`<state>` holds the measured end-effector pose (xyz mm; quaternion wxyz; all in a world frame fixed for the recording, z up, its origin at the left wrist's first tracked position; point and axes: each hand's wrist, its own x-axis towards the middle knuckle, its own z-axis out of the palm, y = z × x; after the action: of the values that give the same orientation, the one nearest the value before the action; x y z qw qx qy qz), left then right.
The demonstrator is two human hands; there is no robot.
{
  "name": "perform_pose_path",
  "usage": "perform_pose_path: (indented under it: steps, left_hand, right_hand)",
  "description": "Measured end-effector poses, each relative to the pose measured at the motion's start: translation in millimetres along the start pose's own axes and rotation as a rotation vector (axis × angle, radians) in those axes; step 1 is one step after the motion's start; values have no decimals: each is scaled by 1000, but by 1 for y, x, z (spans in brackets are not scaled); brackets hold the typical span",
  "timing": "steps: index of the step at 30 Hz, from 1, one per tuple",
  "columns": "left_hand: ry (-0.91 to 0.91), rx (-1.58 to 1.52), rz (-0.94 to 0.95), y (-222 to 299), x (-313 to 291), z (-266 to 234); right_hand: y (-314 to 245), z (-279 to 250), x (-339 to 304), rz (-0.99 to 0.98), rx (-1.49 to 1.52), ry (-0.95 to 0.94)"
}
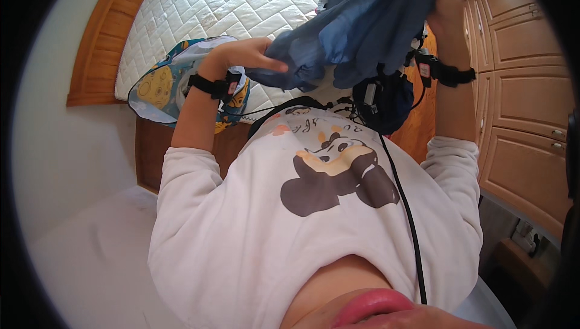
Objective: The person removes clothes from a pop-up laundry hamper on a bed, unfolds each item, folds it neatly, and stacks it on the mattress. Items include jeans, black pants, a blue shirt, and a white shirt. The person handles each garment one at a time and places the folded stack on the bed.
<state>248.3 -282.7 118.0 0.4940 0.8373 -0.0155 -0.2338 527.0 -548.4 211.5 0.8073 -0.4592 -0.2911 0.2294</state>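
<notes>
A thin blue piece of cloth (356, 33), perhaps a garment, is stretched between my hands above the bed. At its near left end is my left hand (251, 56), its thumb lying over the fabric and its other fingers hidden by it. My right hand (446, 6) grips the upper right edge of the cloth, higher and farther away, with its fingertips partly out of sight. The cloth hangs in loose folds and looks partly see-through. Black straps with small devices circle both wrists.
A white quilted mattress (223, 3) lies beneath, in a wooden bed frame (99, 51). On its left edge rests a clear bag with a teal and yellow pattern (160, 87). A dark pouch with cables (386, 102) is near my waist. Wooden cabinets (525, 93) line the right side.
</notes>
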Motion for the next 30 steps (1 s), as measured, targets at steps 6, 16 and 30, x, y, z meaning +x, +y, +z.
perform_pose_path:
  steps: [6,16,30]
  left_hand:
    - [481,-922,196,3,4,10]
    - [155,-1544,108,28,28,30]
    - [698,-1407,146,8,-55,17]
  right_hand:
    - [106,-8,-28,-17,-704,134]
    - [261,65,-109,618,-117,-332]
    - [236,-2,-82,1223,486,-126]
